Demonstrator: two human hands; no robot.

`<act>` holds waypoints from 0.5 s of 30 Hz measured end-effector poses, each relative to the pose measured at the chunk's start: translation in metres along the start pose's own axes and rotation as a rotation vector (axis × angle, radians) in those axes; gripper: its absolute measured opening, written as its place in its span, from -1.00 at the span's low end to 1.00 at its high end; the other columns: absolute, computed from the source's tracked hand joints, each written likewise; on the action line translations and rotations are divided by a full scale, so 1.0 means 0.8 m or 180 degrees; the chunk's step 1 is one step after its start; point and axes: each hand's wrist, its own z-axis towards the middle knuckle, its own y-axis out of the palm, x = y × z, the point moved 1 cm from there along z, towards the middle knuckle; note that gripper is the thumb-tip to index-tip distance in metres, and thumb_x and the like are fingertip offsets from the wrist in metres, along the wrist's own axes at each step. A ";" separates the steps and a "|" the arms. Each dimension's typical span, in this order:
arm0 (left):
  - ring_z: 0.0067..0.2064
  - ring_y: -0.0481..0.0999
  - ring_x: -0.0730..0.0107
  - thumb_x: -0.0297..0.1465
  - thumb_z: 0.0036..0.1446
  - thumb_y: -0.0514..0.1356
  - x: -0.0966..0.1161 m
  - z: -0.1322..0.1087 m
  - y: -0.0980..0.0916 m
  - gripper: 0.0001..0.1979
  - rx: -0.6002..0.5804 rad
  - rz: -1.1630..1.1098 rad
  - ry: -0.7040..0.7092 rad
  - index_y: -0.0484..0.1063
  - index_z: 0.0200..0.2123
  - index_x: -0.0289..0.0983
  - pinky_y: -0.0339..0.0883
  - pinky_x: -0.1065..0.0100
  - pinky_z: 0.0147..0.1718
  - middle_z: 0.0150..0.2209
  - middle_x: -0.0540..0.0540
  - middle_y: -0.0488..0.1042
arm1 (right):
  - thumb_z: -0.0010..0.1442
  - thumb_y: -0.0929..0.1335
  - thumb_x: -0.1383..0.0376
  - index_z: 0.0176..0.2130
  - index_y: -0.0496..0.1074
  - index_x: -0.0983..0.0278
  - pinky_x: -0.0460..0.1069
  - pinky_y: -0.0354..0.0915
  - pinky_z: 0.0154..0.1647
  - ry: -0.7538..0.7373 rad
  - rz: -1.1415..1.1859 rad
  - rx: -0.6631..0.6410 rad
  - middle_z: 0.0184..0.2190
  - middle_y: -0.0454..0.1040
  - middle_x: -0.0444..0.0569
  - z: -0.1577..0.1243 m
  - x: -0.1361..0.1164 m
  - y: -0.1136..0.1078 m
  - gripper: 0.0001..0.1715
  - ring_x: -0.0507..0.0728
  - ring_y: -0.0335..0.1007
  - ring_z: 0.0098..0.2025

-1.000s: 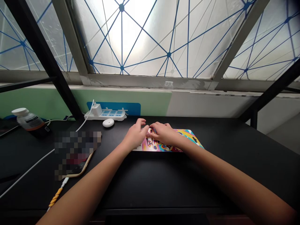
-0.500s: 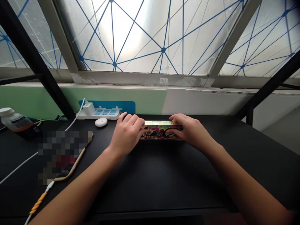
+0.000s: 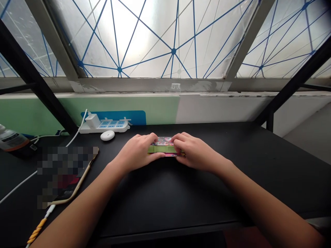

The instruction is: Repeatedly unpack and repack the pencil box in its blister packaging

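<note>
A long flat box like a pencil case [image 3: 164, 149], with brightly printed faces and a light green side band, lies between my hands over the black desk. My left hand [image 3: 138, 151] grips its left end, thumb along the near lower edge and fingers over the top. At the other end, my right hand [image 3: 195, 148] is closed round the box with bent fingertips on its top and green side. Both ends are hidden by the hands. The green side faces me, and part of the printed top shows behind it.
On the black desk [image 3: 165, 199], a white power strip [image 3: 113, 126] with a plugged-in charger stands by the wall. Before it sits a small white rounded case [image 3: 107, 135]. A bottle [image 3: 12, 141], a blurred-out device [image 3: 68, 175] and white cables occupy the left. Black slanted posts flank the desk.
The box has been turned, so its green side faces me instead of the printed face. Both hands have drawn slightly nearer and closer together, and the view has shifted a little right.
</note>
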 end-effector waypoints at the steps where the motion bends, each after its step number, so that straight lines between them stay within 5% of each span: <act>1: -0.12 0.56 0.08 -0.01 0.22 0.21 -0.002 -0.001 0.000 -0.59 -0.0001 0.0023 -0.0028 0.34 -0.06 -0.19 0.36 0.13 -0.13 -0.12 -0.12 0.57 | 0.12 0.37 0.42 -0.36 0.27 0.21 0.06 0.34 -0.19 -0.0010 0.0024 -0.0035 -0.11 0.42 0.06 0.000 0.000 0.001 -0.83 0.22 0.32 -0.10; 5: 0.12 0.44 0.02 -0.07 0.18 0.27 -0.011 -0.004 0.011 -0.52 -0.0270 0.0136 -0.0015 0.32 0.06 -0.19 0.28 0.07 0.05 0.11 -0.20 0.47 | 0.05 0.40 0.39 -0.27 0.28 0.22 0.10 0.33 -0.16 0.0059 0.0080 -0.0173 -0.18 0.37 0.05 0.000 -0.003 0.009 -0.76 0.22 0.28 -0.16; 9: 0.15 0.39 -0.03 -0.09 0.12 0.29 -0.013 -0.007 0.024 -0.42 -0.0329 0.0233 -0.0125 0.31 0.14 -0.20 0.25 0.00 0.08 0.16 -0.24 0.40 | 0.13 0.41 0.27 -0.10 0.31 0.21 0.14 0.34 -0.08 0.0196 0.0398 -0.0218 -0.10 0.39 0.05 -0.002 0.001 0.017 -0.67 0.24 0.31 -0.09; 15: 0.14 0.36 -0.05 -0.09 0.09 0.29 -0.010 -0.007 0.031 -0.30 -0.0379 0.0041 -0.0109 0.23 0.25 -0.18 0.17 -0.03 0.15 0.15 -0.24 0.39 | 0.09 0.46 -0.04 0.26 0.17 0.20 0.31 0.15 0.24 0.0430 0.0745 -0.0140 0.23 0.28 0.20 -0.001 0.036 0.033 -0.11 0.38 0.16 0.28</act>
